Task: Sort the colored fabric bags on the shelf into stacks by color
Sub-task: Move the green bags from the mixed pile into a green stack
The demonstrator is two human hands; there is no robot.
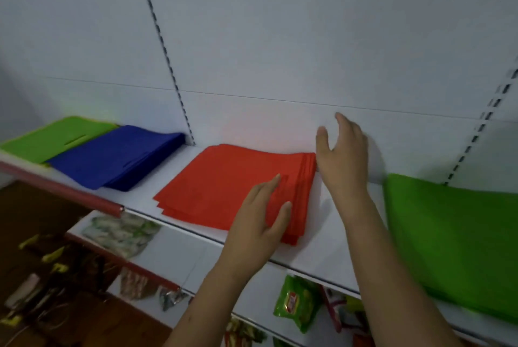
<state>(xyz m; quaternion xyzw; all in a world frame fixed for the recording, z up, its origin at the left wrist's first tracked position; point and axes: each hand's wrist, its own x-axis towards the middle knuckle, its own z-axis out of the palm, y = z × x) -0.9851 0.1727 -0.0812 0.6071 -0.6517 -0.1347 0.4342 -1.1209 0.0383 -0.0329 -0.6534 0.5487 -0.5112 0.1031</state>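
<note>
Red bags (235,187) needed squaring: left hand (262,223) pressed flat at 6 o'clock, right hand (342,156), fingers spread and empty, tapping the 3 o'clock edge.

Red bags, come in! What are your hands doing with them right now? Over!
Left hand flat on red stack, fingers straight. Right hand open at its far corner. Blue stack sorted left. Nothing blocking.

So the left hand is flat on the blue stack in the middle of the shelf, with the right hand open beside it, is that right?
Not quite: the head view shows the left hand flat on the red stack, not the blue stack. The right hand is open beside it.
</note>
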